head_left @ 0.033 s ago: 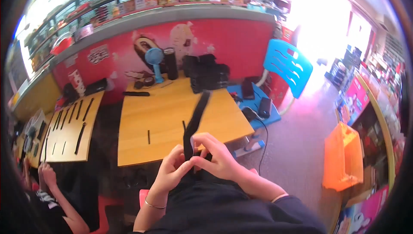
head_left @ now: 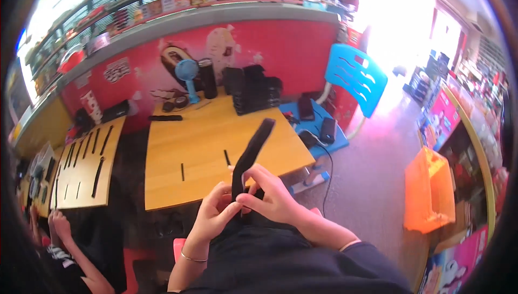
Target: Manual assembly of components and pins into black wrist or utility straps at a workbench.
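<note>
**Both hands working the lower end of a long black strip**

We hold the long black strip [head_left: 252, 151] upright and tilted, its lower end pinched between our two hands just above our lap, its upper end leaning out over the near edge of the yellow tabletop [head_left: 216, 132]; the right hand [head_left: 272, 194] has its grip clenched on the strip, thumb and forefinger closing on the lower part; the left hand [head_left: 216, 210] meets it from below, fingers curled against the same end, grasping it as well.

We judge the step in hand to be fine work on that lower end, a fitting or fastening of some small part that the fingers hide; the next move, as we read it, calls for a steady pinch and small finger motions rather than any reach, with the strip kept from swinging.

Outward from there, two short black sticks [head_left: 182, 171] lie flat on the tabletop, well apart from our hands; a stack of black cases [head_left: 253, 89], a blue fan [head_left: 188, 75] and a dark cylinder [head_left: 208, 78] stand at the far edge; a blue chair [head_left: 356, 78] stands to the right; another person's hand [head_left: 56, 224] works at the neighbouring tabletop [head_left: 81, 180] on the left, which carries more black strips in rows.
</note>
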Available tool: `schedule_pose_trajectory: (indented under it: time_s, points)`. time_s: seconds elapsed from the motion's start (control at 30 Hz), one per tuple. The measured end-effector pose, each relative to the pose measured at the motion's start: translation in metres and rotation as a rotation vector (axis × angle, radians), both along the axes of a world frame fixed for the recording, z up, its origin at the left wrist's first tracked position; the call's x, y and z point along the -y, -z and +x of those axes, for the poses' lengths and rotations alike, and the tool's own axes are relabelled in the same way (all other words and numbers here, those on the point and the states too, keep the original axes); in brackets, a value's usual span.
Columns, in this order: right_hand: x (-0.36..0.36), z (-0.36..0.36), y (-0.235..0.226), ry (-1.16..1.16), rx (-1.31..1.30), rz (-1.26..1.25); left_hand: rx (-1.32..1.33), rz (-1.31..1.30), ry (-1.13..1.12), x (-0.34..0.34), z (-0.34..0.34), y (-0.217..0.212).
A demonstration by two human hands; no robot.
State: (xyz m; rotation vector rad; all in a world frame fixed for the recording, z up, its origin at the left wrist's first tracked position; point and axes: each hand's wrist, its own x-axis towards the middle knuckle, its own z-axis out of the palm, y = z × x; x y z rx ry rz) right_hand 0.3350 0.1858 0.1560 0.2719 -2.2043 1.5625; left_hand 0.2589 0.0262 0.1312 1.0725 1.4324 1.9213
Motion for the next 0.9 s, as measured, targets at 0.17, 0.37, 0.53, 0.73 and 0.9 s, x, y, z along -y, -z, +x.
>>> schedule_pose_trajectory:
  time_s: [0.17,0.37,0.53,0.73,0.9]
  points:
    - [-0.009,0.014,0.012,0.084,-0.062,-0.091,-0.105,-0.065,0.042,-0.014,-0.001,0.015]
    - [-0.02,0.018,0.015,0.124,-0.07,0.429,-0.188,0.048,-0.21,-0.016,-0.007,0.012]
    - [-0.016,0.013,0.023,0.016,-0.09,0.516,-0.165,0.018,-0.187,-0.003,-0.009,0.005]
    - [-0.021,0.002,-0.011,-0.033,-0.128,0.66,-0.161,0.122,-0.301,0.009,-0.007,-0.002]
    - [-0.024,-0.004,-0.012,-0.122,-0.144,0.559,-0.161,0.118,-0.267,0.015,-0.01,0.004]
